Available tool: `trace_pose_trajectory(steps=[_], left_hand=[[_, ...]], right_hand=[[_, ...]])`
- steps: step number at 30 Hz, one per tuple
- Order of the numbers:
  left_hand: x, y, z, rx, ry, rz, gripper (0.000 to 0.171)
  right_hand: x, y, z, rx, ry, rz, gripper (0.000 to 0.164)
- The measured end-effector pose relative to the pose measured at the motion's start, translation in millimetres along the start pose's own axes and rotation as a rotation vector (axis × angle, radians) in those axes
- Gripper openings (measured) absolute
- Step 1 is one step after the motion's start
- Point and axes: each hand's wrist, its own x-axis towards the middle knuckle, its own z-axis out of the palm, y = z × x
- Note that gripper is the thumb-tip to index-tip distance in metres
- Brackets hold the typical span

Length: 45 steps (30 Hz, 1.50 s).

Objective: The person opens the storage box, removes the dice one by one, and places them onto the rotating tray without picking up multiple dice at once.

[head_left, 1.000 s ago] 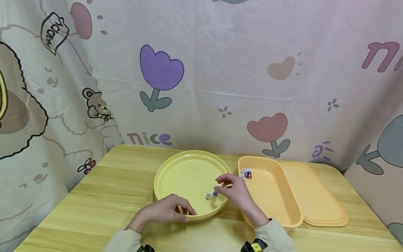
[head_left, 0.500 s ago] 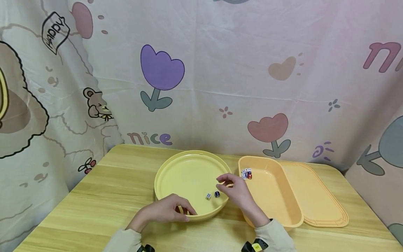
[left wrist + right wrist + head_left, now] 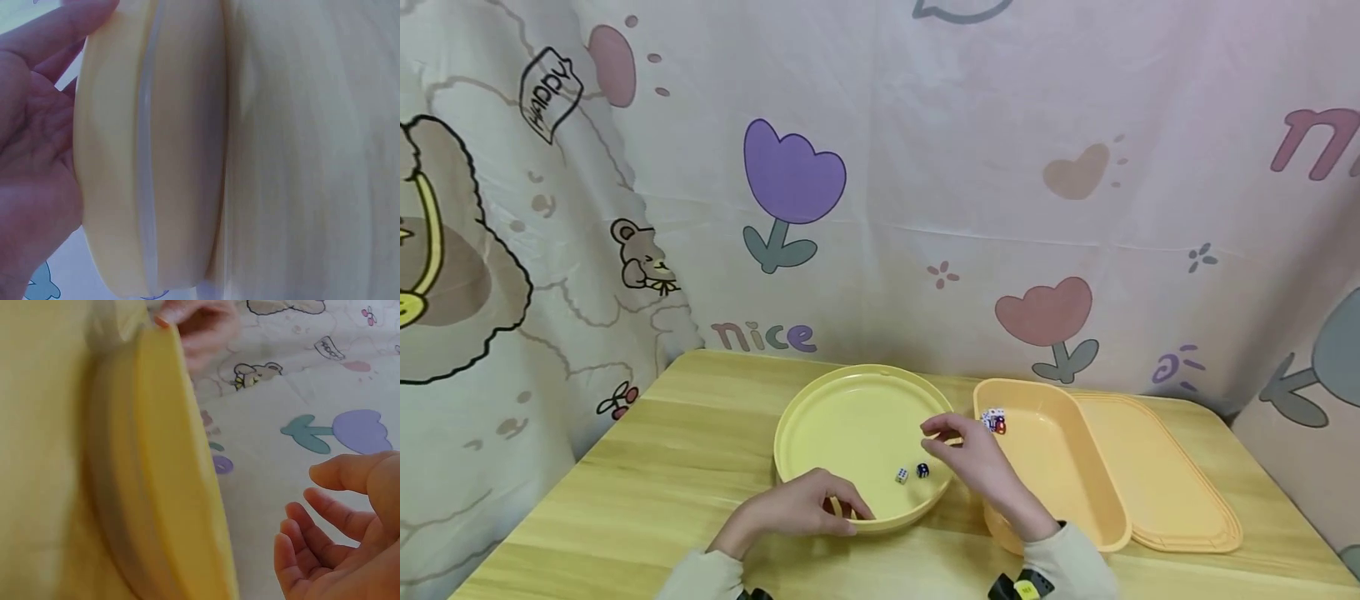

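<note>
A round yellow tray (image 3: 842, 433) with a raised rim sits on the table. My left hand (image 3: 801, 504) grips its near rim, thumb outside and fingers over the inner side. The left wrist view shows that hand (image 3: 37, 125) against the tray's outer wall (image 3: 112, 156). Two dice lie on the tray's floor near the front right: a white die (image 3: 902, 476) and a dark blue die (image 3: 922, 470). Over the tray's right rim hovers my right hand (image 3: 966, 450), its fingers loosely bent and holding nothing. In the right wrist view, the right hand's (image 3: 350, 531) thumb and fingertips are apart.
Right of the tray stands an orange rectangular bin (image 3: 1052, 467), with several small dice (image 3: 994, 421) clustered in its far left corner. A flat orange lid (image 3: 1172, 483) lies beside the bin. A printed curtain (image 3: 910, 167) hangs behind the wooden table (image 3: 647, 475).
The dark blue die, blurred in motion below my right fingers one second ago, has rolled slightly and come to rest beside the white die. Both hands stay in place; the head view shifts slightly.
</note>
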Motion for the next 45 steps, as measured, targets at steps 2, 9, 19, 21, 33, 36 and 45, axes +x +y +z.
trace_pose_trajectory(steps=[2, 9, 19, 21, 33, 36, 45], left_hand=[[-0.8, -0.2, 1.2, -0.003, 0.003, -0.006, 0.016], [-1.7, -0.5, 1.7, 0.005, 0.01, -0.004, 0.017], [0.3, -0.7, 1.9, 0.007, -0.001, 0.007, 0.017], [0.6, -0.7, 2.1, 0.007, -0.001, 0.009, 0.017], [-1.0, 1.8, 1.1, -0.009, 0.005, -0.023, 0.016], [-1.0, 1.0, 1.3, -0.009, 0.003, -0.016, 0.016], [-1.4, 0.7, 0.6, -0.007, 0.005, -0.009, 0.016]], right_hand=[[6, -3, -9, -0.008, 0.006, 0.002, 0.018], [35, -2, -42, -0.098, 0.029, -0.013, 0.019], [55, 40, -64, -0.093, 0.024, 0.019, 0.021], [57, 49, -69, -0.084, 0.038, 0.048, 0.021], [59, 81, -86, -0.095, 0.075, 0.148, 0.023], [59, 87, -87, -0.07, 0.066, 0.176, 0.023], [59, 104, -85, -0.027, 0.055, 0.248, 0.023]])
